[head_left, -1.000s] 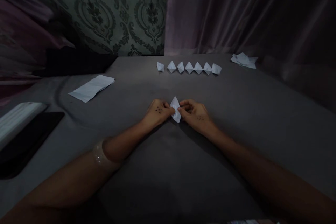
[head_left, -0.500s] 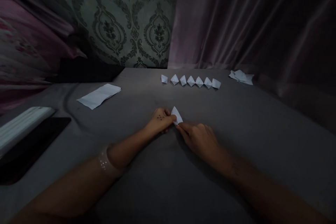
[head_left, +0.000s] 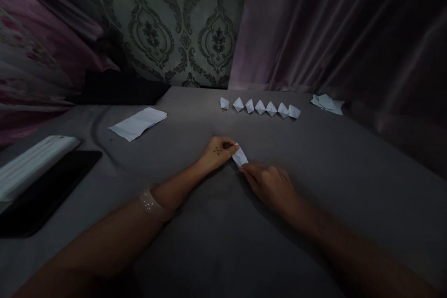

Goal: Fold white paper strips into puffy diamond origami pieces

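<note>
A small folded white paper (head_left: pixel 240 155) is held between both hands above the grey cloth surface (head_left: pixel 195 251). My left hand (head_left: pixel 218 152) pinches its upper end between thumb and fingers. At the lower right end, my right hand (head_left: pixel 270 184) grips it with thumb and forefinger; its other fingers curl under and are partly hidden. Beyond the hands, several folded paper boats (head_left: pixel 260 107) stand in a row.
Flat white paper sheets (head_left: pixel 139 123) lie at the left, and crumpled paper pieces (head_left: pixel 327 104) at the far right. A white box-like object (head_left: pixel 35 163) and a dark flat slab (head_left: pixel 52 195) are at the left edge. Curtains (head_left: pixel 279 28) hang behind.
My left thumb and fingers have shifted to the paper's upper tip. The paper now looks narrower and longer rather than triangular. The whole view has moved slightly.
</note>
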### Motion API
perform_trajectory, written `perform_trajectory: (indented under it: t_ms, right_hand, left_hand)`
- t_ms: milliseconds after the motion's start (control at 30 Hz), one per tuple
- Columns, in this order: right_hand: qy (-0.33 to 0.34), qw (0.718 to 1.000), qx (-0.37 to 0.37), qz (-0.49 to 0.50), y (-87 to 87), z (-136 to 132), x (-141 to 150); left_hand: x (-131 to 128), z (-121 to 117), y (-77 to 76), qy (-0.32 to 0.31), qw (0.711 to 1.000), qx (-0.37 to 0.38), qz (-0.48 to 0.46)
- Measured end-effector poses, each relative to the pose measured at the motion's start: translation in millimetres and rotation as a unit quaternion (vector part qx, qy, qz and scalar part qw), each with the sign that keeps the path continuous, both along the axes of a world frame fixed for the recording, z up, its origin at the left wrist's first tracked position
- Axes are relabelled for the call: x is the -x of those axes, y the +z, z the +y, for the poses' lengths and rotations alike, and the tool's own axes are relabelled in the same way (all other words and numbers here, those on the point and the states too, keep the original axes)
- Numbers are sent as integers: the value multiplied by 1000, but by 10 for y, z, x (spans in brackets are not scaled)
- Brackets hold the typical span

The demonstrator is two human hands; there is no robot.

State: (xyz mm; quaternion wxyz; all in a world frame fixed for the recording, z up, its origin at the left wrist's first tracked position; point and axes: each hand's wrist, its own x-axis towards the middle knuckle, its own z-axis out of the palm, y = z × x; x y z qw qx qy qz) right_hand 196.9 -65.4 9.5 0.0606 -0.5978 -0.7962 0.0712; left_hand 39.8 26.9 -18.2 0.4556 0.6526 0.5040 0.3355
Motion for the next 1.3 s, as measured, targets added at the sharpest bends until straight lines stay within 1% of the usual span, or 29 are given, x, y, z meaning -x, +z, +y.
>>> perform_trajectory:
  t_ms: [100, 200, 300, 367, 433, 467, 600, 667, 800, 933, 1067, 1300]
  right_hand:
    - [5, 999, -26, 19, -18, 20, -3]
    - [25, 999, -42, 20, -18, 106, 26]
    - [40, 998, -54, 5, 31, 272, 128]
    - [47, 998, -44, -5, 82, 423, 234]
    - [45, 998, -27, -18, 123, 601, 350]
    - [31, 999, -24, -24, 134, 698, 407]
    - [-3, 999, -35, -25, 102, 1135, 605]
    - [-23, 998, -37, -39, 61, 1372, 692]
    - [-43, 997, -48, -49, -17, 1814, 851]
    - [-68, 995, -49, -58, -61, 2131, 958]
    - [-79, 994, -50, -59, -82, 2300, 989]
    - [-84, 994, -48, -50, -124, 2443, 983]
  left_hand:
    - [33, 86, -107, 3, 1000, -25, 14]
    - [96, 182, -165, 24, 995, -77, 52]
    - [188, 297, -156, 46, 986, -132, 89]
    - [269, 377, -113, 79, 981, -147, 102]
    - [358, 447, -57, 126, 977, -142, 99]
    - [401, 476, -31, 150, 976, -131, 92]
    - [526, 556, 6, 228, 969, -41, 84]
    - [549, 582, -6, 246, 965, -13, 93]
    - [548, 610, -12, 243, 965, 0, 102]
    - [533, 618, 13, 241, 964, 4, 112]
    - [526, 607, 11, 232, 965, 7, 123]
    - [527, 585, -13, 224, 965, -5, 136]
